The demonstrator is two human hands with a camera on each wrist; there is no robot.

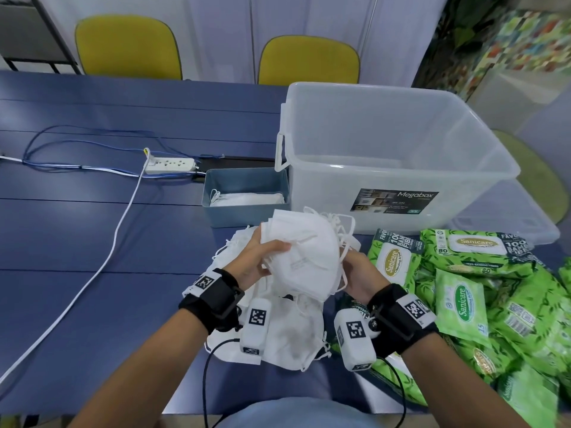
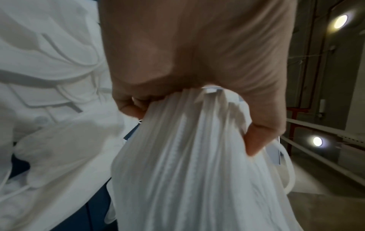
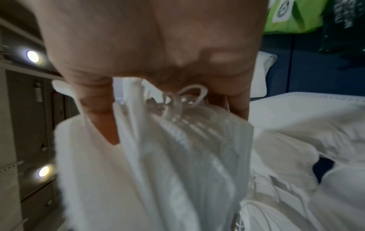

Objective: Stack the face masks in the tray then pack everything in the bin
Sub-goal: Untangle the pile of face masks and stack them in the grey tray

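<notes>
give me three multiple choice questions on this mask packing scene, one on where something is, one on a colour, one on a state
1. Where does the tray stand?
A. inside the bin
B. left of the bin, beside it
C. on a chair

2. What colour are the wipe packs?
A. green
B. red
C. black

3. What are both hands doing?
A. resting flat on the table
B. lifting the bin
C. holding a bundle of masks

Answers: B, the tray sits against the bin's left wall; A, the packs are green; C, the left hand and right hand grip the bundle together.
</notes>
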